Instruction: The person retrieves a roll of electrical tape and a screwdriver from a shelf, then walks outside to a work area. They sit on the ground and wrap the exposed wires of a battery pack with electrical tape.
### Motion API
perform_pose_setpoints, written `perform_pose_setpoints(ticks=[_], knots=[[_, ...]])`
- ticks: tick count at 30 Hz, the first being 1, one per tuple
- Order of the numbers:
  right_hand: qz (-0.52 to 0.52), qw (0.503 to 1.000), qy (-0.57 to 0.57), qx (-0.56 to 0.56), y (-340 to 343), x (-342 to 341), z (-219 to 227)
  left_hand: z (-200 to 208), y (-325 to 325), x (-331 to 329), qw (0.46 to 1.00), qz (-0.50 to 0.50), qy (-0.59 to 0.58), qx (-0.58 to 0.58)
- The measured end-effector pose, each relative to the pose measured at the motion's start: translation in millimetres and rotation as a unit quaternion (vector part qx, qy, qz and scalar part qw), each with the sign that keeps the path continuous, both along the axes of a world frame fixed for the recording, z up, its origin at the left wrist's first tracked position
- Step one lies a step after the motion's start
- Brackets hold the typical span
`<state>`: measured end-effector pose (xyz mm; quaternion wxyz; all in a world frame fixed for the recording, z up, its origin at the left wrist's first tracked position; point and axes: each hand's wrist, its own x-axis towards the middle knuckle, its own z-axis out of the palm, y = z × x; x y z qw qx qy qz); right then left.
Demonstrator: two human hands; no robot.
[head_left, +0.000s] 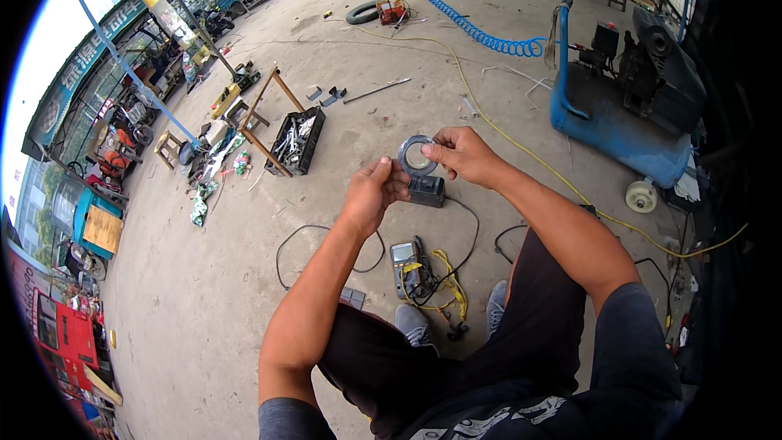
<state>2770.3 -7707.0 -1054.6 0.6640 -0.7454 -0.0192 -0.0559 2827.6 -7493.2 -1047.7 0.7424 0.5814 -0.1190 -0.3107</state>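
Note:
Between my hands is a roll of dark tape (405,150), its ring facing up. My right hand (467,156) grips the roll's right side, thumb over the rim. My left hand (376,191) is closed at the roll's lower left edge, fingertips touching it; whether it also pinches the loose end is too small to tell. Just below the roll shows a black box-shaped device (426,191) with a cable, partly hidden by my fingers. On the ground by my shoes lies a multimeter (404,265) with yellow and black leads (453,277).
A blue air compressor (619,106) stands at the right, with a yellow hose (481,106) along the concrete. A black crate of tools (296,140) sits left of centre beside a wooden frame (262,147). A coiled blue hose (476,31) and a tyre (362,13) lie farther off.

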Motion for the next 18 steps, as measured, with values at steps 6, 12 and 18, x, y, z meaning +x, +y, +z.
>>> perform_pose_setpoints(ticks=[6, 12, 18], knots=[[-0.02, 1.0, -0.005, -0.019, 3.0, -1.1, -0.8, 6.3, -4.9, -9.9, 0.972, 0.004, -0.206, 0.114], [0.004, 0.999, -0.031, -0.024, 4.7, 1.0, -6.3, 4.8, -6.6, -9.1, 0.959, 0.013, -0.244, 0.146], [0.052, 0.997, -0.034, -0.044, 6.9, -2.1, -4.5, -12.4, -3.5, 0.7, 0.919, 0.004, -0.334, 0.209]])
